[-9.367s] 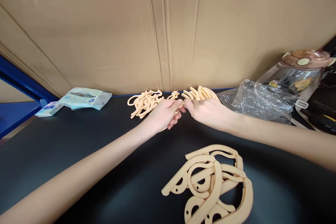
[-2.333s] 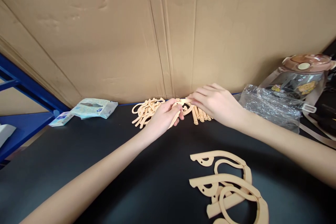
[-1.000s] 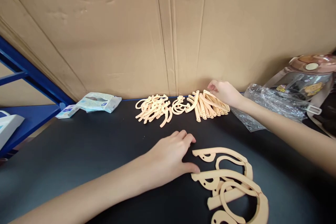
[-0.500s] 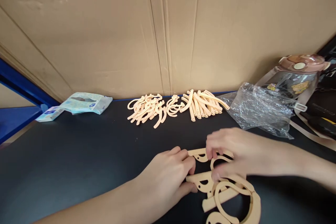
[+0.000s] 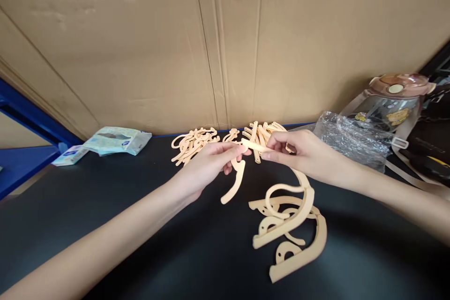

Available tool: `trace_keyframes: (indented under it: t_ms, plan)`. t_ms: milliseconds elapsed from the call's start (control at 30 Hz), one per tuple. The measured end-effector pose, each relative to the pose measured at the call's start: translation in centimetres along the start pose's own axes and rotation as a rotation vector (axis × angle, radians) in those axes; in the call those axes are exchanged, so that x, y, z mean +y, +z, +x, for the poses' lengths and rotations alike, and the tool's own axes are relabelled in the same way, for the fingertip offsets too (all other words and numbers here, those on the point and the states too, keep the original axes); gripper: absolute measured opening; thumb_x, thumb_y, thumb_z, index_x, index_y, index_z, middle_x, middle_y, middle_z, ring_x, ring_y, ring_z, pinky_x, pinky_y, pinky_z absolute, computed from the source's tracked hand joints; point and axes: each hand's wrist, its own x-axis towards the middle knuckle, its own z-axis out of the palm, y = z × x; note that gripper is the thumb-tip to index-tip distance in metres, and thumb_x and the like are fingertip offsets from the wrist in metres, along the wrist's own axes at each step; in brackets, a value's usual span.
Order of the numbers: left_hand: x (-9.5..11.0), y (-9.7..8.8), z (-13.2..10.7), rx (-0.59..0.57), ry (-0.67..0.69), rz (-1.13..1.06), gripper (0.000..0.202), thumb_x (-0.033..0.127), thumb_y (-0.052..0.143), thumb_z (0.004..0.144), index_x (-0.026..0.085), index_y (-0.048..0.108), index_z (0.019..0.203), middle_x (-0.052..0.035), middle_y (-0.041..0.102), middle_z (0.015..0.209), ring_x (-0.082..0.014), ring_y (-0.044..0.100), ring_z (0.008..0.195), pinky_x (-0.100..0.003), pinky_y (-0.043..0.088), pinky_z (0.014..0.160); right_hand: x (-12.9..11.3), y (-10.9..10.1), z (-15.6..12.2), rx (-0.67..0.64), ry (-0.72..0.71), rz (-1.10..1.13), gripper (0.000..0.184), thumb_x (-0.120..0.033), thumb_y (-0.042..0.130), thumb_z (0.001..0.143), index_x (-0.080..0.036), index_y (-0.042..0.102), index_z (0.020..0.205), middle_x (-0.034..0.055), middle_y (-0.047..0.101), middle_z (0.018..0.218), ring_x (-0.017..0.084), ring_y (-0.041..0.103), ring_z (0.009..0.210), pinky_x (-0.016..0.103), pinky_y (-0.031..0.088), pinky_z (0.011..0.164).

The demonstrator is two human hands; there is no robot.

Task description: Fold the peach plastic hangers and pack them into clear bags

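Note:
My left hand (image 5: 214,161) pinches a beige plastic hanger hook piece (image 5: 234,186), whose curved end hangs below the fingers; the upper part is hidden by them. Between the thumb and fingers of my right hand (image 5: 293,150) is a slim beige hanger arm (image 5: 253,146), its tip touching or close to my left fingertips. Both hands are raised over the black table (image 5: 147,243). Below my right hand lie several folded hangers (image 5: 298,262) in an overlapping stack, with hooks and notched arms showing.
Loose hook pieces (image 5: 197,140) lie in a pile at the back, beside a heap of straight arms (image 5: 258,133). Tissue packs (image 5: 117,139) are at the left. Crumpled clear plastic (image 5: 348,140) and a strapped water bottle (image 5: 401,103) stand right, before a cardboard wall (image 5: 158,47).
Both hands have left the folded hangers and risen toward the back piles. Each now grips a loose hanger piece, and the two pieces are together at the fingertips.

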Motion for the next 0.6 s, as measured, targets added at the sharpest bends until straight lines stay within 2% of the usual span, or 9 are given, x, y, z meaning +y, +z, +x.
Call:
trace_keyframes:
  t_ms: [67, 133, 200, 267, 333, 400, 467, 533, 600]
  plan:
    - [0.1, -0.4, 0.3, -0.029, -0.016, -0.026, 0.030, 0.043, 0.060, 0.086, 0.015, 0.067, 0.077, 0.0016, 0.050, 0.070, -0.0087, 0.041, 0.059, -0.023, 0.032, 0.054, -0.2, -0.1, 0.6, 0.052, -0.150, -0.387, 0.022, -0.033, 0.046, 0.096, -0.018, 0.059, 0.085, 0.0042, 0.065, 0.078, 0.016, 0.056, 0.067, 0.028, 0.034, 0.059]
    - [0.1, -0.4, 0.4, -0.061, -0.035, -0.059, 0.030, 0.043, 0.058, 0.087, 0.015, 0.068, 0.082, 0.0023, 0.047, 0.067, -0.0085, 0.040, 0.056, -0.022, 0.032, 0.051, -0.4, 0.1, 1.1, 0.046, -0.285, -0.687, 0.022, -0.015, 0.039, 0.095, -0.016, 0.060, 0.088, 0.0081, 0.067, 0.080, 0.018, 0.059, 0.068, 0.030, 0.033, 0.059]
    - [-0.1, -0.2, 0.5, -0.057, -0.038, -0.035, 0.031, 0.041, 0.052, 0.090, 0.014, 0.065, 0.083, 0.0028, 0.045, 0.064, -0.0084, 0.040, 0.052, -0.022, 0.032, 0.049, -0.6, 0.4, 1.5, -0.010, -0.344, -0.829, 0.026, -0.003, 0.036, 0.089, -0.015, 0.059, 0.089, 0.0089, 0.067, 0.078, 0.019, 0.059, 0.066, 0.030, 0.031, 0.057]
    - [-0.3, 0.3, 0.6, 0.033, 0.016, 0.183, 0.033, 0.039, 0.041, 0.095, 0.016, 0.061, 0.082, 0.0025, 0.046, 0.063, -0.0097, 0.042, 0.050, -0.023, 0.034, 0.048, -0.7, 0.8, 2.1, -0.063, -0.332, -0.839, 0.027, 0.000, 0.037, 0.084, -0.013, 0.058, 0.093, 0.0092, 0.067, 0.079, 0.019, 0.060, 0.063, 0.030, 0.028, 0.054]
    - [-0.6, 0.9, 0.7, 0.171, 0.104, 0.487, 0.036, 0.036, 0.032, 0.098, 0.018, 0.057, 0.081, 0.0008, 0.051, 0.065, -0.0130, 0.048, 0.054, -0.026, 0.037, 0.053, -0.5, 1.2, 2.9, -0.078, -0.239, -0.674, 0.022, -0.002, 0.042, 0.083, -0.014, 0.057, 0.093, 0.0090, 0.067, 0.078, 0.019, 0.058, 0.060, 0.029, 0.027, 0.052]
    - [-0.8, 1.4, 0.8, 0.297, 0.172, 0.703, 0.032, 0.032, 0.032, 0.098, 0.019, 0.055, 0.080, -0.0019, 0.058, 0.073, -0.0171, 0.055, 0.067, -0.028, 0.038, 0.061, 0.0, 1.5, 3.9, -0.051, -0.075, -0.306, 0.013, -0.008, 0.047, 0.085, -0.016, 0.056, 0.084, 0.0057, 0.065, 0.069, 0.016, 0.055, 0.052, 0.028, 0.030, 0.051]
    - [-0.7, 1.1, 1.0, 0.368, 0.181, 0.784, 0.026, 0.030, 0.037, 0.097, 0.020, 0.055, 0.081, -0.0040, 0.061, 0.081, -0.0206, 0.056, 0.078, -0.030, 0.036, 0.066, 0.7, 1.5, 5.1, -0.006, 0.079, 0.058, 0.016, -0.018, 0.049, 0.089, -0.018, 0.054, 0.074, 0.0010, 0.059, 0.056, 0.013, 0.050, 0.044, 0.026, 0.035, 0.050]
    - [-0.5, -0.2, 1.4, 0.408, 0.156, 0.851, 0.026, 0.032, 0.040, 0.095, 0.021, 0.057, 0.080, -0.0039, 0.061, 0.078, -0.0226, 0.057, 0.078, -0.030, 0.034, 0.066, 1.7, 1.0, 6.1, 0.055, 0.150, 0.220, 0.023, -0.027, 0.044, 0.093, -0.019, 0.053, 0.073, -0.0010, 0.055, 0.052, 0.012, 0.049, 0.039, 0.026, 0.038, 0.046]
    - [-0.3, -2.5, 2.1, 0.415, 0.098, 0.887, 0.030, 0.039, 0.044, 0.093, 0.022, 0.062, 0.077, -0.0024, 0.059, 0.068, -0.0235, 0.058, 0.073, -0.031, 0.034, 0.066, 2.8, 0.2, 6.9, 0.145, 0.176, 0.344, 0.028, -0.036, 0.042, 0.095, -0.020, 0.053, 0.075, -0.0012, 0.053, 0.052, 0.012, 0.048, 0.039, 0.026, 0.038, 0.043]
